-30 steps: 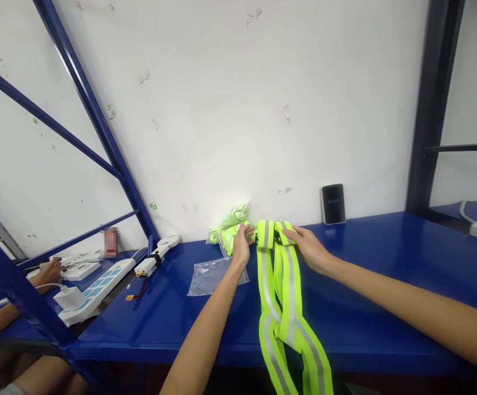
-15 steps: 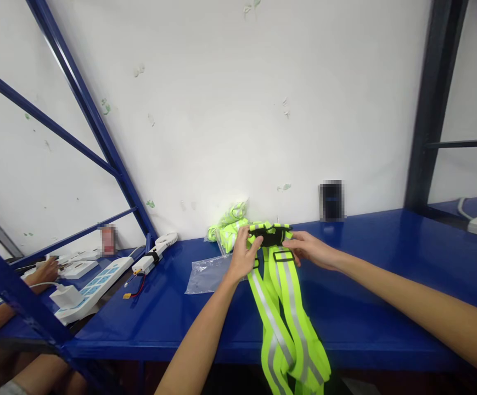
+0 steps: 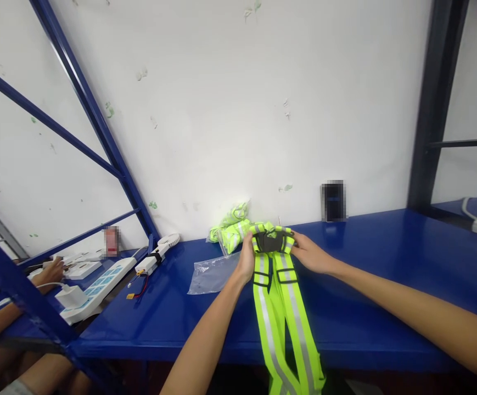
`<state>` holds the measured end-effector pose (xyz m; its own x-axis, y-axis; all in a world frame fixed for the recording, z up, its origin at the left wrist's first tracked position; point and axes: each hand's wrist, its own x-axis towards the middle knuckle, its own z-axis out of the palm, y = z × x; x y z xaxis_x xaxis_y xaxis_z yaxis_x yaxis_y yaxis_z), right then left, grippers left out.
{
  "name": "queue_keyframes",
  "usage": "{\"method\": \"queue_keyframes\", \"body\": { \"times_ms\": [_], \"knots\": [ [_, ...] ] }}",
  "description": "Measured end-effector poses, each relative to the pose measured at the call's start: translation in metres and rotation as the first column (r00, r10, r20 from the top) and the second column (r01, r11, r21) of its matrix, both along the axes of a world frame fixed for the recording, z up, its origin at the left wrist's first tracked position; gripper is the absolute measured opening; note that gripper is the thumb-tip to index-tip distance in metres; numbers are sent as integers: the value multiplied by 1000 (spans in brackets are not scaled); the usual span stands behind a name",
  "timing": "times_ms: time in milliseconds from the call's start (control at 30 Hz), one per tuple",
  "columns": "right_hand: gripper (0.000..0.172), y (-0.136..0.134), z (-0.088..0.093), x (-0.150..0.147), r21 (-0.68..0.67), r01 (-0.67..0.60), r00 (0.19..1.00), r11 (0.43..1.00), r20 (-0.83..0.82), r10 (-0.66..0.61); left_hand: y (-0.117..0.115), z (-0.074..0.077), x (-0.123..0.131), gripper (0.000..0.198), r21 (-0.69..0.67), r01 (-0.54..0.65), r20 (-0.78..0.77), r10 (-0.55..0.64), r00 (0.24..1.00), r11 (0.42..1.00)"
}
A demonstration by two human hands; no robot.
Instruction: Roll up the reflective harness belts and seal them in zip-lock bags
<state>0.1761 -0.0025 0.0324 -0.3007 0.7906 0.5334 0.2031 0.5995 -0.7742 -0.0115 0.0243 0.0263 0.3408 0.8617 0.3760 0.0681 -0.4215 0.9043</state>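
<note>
A neon yellow reflective strap harness (image 3: 266, 312) with silver stripes and a dark panel is held up above the blue table. My left hand (image 3: 246, 258) grips the left edge of the panel, and my right hand (image 3: 309, 252) pinches its right edge. Two black slide buckles sit on the straps below the panel, and the strap ends hang over the table's front edge. Behind my left hand lie more yellow straps in clear plastic (image 3: 234, 227). A flat clear bag (image 3: 211, 275) rests to the left of my left hand.
The blue table (image 3: 370, 307) carries a blurred dark box (image 3: 334, 202) by the wall, a white fan (image 3: 168, 240) and a battery pack with wires (image 3: 150, 263). Left of the blue frame are a power strip (image 3: 98, 291) and another person's hand (image 3: 52, 271).
The dark panel has turned to face me, and the straps now hang straighter, with both buckles side by side. My left hand has shifted slightly right and down.
</note>
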Motion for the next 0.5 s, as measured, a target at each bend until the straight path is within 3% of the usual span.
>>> {"method": "queue_keyframes", "body": {
  "times_ms": [100, 200, 333, 433, 500],
  "knots": [
    [24, 6, -1, -2, -163, 80, 973, 983, -203, -113, -14, 6, 4, 46, -102, 192, 175, -172, 969, 976],
    [20, 6, 0, -3, -332, 47, 895, 942, -404, -187, -25, 13, 5, 48, -77, 333, 193, -314, 930, 940],
    [23, -1, 8, -3, -350, -123, 846, 929, -526, -86, -25, 22, 4, 48, 22, 237, 143, -238, 961, 971],
    [34, -5, 17, 1, -275, -170, 850, 946, -528, -1, -20, 23, 2, 47, 81, 172, 146, -182, 972, 982],
    [37, -4, 20, 4, -252, -179, 853, 951, -521, 23, -17, 20, 3, 48, 51, 176, 177, -182, 967, 983]
  ]
}}
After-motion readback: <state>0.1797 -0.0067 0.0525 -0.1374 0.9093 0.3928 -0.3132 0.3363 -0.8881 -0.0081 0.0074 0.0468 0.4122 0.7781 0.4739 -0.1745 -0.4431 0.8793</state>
